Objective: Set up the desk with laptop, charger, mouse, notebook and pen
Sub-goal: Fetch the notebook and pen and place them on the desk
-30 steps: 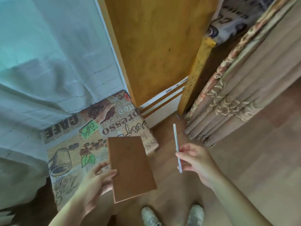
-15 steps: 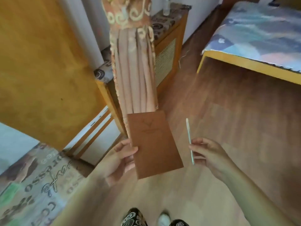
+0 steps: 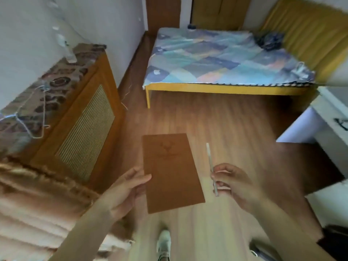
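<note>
My left hand (image 3: 126, 191) grips the left edge of a brown notebook (image 3: 172, 172), held flat over the wooden floor with an embossed emblem near its top. My right hand (image 3: 233, 182) pinches a thin white pen (image 3: 211, 168) that points up and away from me. Notebook and pen are side by side with a small gap between them. A white desk (image 3: 323, 117) shows at the right edge. No laptop, charger or mouse is in view.
A wooden cabinet (image 3: 88, 113) with a patterned cloth top stands at the left, with a beige curtain (image 3: 37, 200) below it. A yellow-framed bed (image 3: 222, 59) with a patchwork cover fills the far side. A dark object (image 3: 335, 242) sits at the lower right.
The view has swung to the right, from the curtain and cabinet toward the bed and the white desk. Both hands keep the same hold on notebook and pen.
</note>
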